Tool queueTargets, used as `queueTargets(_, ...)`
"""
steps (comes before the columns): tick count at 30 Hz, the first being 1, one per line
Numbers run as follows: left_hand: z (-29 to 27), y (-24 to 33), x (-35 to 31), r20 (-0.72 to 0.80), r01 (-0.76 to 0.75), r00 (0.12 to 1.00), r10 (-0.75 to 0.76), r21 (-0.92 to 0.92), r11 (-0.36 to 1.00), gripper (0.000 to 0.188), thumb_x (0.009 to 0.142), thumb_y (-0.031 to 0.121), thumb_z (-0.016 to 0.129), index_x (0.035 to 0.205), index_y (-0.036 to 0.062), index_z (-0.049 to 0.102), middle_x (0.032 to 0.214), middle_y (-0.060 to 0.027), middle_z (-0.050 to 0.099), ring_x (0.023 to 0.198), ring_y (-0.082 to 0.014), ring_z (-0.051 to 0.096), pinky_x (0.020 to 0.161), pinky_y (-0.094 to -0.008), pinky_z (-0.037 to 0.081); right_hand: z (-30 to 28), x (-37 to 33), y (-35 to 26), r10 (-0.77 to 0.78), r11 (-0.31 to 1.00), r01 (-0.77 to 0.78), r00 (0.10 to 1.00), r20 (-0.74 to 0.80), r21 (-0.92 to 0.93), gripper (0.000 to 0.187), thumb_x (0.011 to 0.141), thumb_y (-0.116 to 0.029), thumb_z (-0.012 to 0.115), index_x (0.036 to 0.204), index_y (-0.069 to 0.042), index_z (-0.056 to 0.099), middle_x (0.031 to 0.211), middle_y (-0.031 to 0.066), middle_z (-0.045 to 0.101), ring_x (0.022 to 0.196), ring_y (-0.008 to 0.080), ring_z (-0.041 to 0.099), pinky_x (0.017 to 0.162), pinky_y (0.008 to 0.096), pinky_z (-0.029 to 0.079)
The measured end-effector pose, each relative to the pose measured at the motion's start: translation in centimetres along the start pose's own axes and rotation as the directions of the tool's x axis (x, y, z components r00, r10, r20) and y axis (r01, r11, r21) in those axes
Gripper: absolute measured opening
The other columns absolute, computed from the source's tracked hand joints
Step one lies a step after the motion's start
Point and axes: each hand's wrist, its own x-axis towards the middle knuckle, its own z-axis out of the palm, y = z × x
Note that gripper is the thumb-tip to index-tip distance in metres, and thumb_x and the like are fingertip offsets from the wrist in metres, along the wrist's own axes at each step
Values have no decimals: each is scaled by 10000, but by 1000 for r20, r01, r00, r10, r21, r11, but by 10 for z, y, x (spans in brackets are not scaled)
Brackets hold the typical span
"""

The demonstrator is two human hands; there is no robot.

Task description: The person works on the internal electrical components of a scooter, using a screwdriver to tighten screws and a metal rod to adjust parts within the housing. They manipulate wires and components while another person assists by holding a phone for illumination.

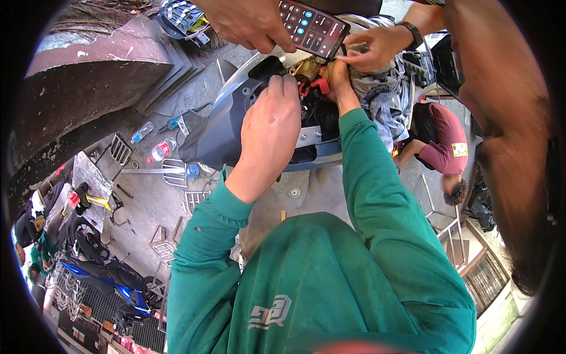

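The grey scooter body panel (pixel 215 127) surrounds an opened bay, and both of my hands reach into it. My left hand (pixel 272 125) is bent over the bay's left side with its fingers curled down; whatever the fingertips hold is hidden. At the far right of the bay, my right hand (pixel 337 82) has its fingers closed beside a red plastic part (pixel 320 87), and what it grips cannot be made out. Just beyond my hands, another person's hand (pixel 250 26) holds a lit smartphone (pixel 312 29). A second hand (pixel 380 47) with a black wristband comes close to the phone's lower corner.
Grey cloth (pixel 389 97) lies bunched right of the bay. A co-worker's bare arm (pixel 501 118) fills the right side. Another person in a maroon shirt (pixel 442 138) bends down behind it. Plastic bottles (pixel 162 150) and metal racks lie on the floor left, near a blue-black motorcycle (pixel 118 280).
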Motion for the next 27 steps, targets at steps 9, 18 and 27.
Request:
queueTargets(9, 11, 0, 16, -10, -62, 998, 62, 23, 998, 182, 849, 12, 608, 1028, 1, 579, 959, -138, 579, 891, -296, 673, 731, -390, 585, 21, -33, -13, -80, 996, 84, 986, -146, 19, 341, 1061, -440, 412, 1152, -152, 571, 971, -8, 553, 789, 129, 505, 694, 303, 456)
queueTargets(18, 15, -13, 22, -37, -74, 996, 76, 30, 997, 192, 829, 20, 625, 1016, 8, 583, 956, -134, 592, 877, -284, 671, 725, -383, 587, -17, -12, 12, -11, 997, 16, 998, -66, 77, 143, 1010, -243, 584, 1133, -169, 581, 991, -8, 598, 821, 139, 600, 721, 318, 553)
queueTargets(27, 19, -15, 23, -28, -26, 999, 25, -48, 998, 280, 815, -19, 603, 1094, 6, 591, 1008, -171, 599, 893, -342, 667, 749, -441, 573, -5, -18, 7, 10, 996, -8, 999, -31, 86, 241, 990, -224, 588, 1216, -144, 591, 1052, 23, 644, 884, 178, 668, 730, 361, 590)
